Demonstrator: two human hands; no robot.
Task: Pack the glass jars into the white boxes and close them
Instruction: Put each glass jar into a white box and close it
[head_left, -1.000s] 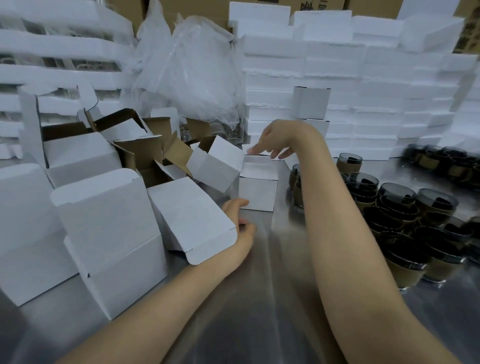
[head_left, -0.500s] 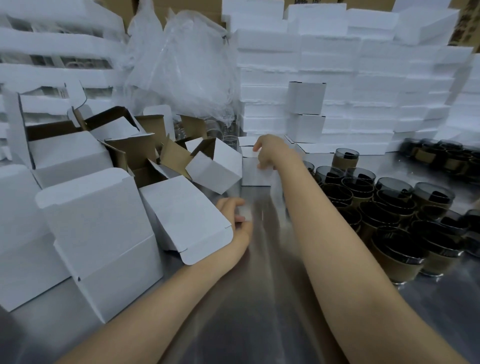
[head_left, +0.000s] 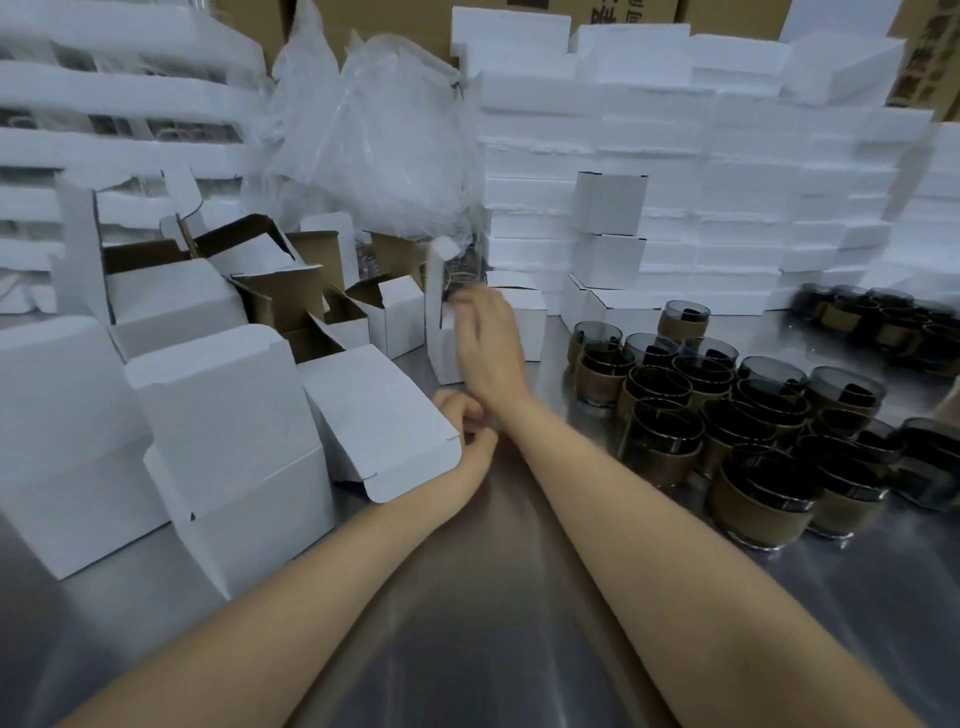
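Several dark glass jars (head_left: 675, 410) with brown sleeves stand on the metal table at the right. My right hand (head_left: 485, 343) is stretched forward and blurred, its fingers over the top edge of a small open white box (head_left: 441, 338) whose flap stands upright. A closed white box (head_left: 522, 317) sits just behind that hand. My left hand (head_left: 465, 434) rests on the table with its fingers curled. It holds nothing and lies beside the flap of a larger white box (head_left: 379, 415) that is on its side.
Open and folded white boxes (head_left: 218, 415) crowd the left half of the table. White foam trays (head_left: 727, 171) are stacked along the back, with a clear plastic bag (head_left: 374, 145) in front of them. More jars (head_left: 883, 322) stand at the far right.
My right hand left the closed box it had pushed to the back and moved left onto the open box, which now stands upright. My left hand's fingers curled in.
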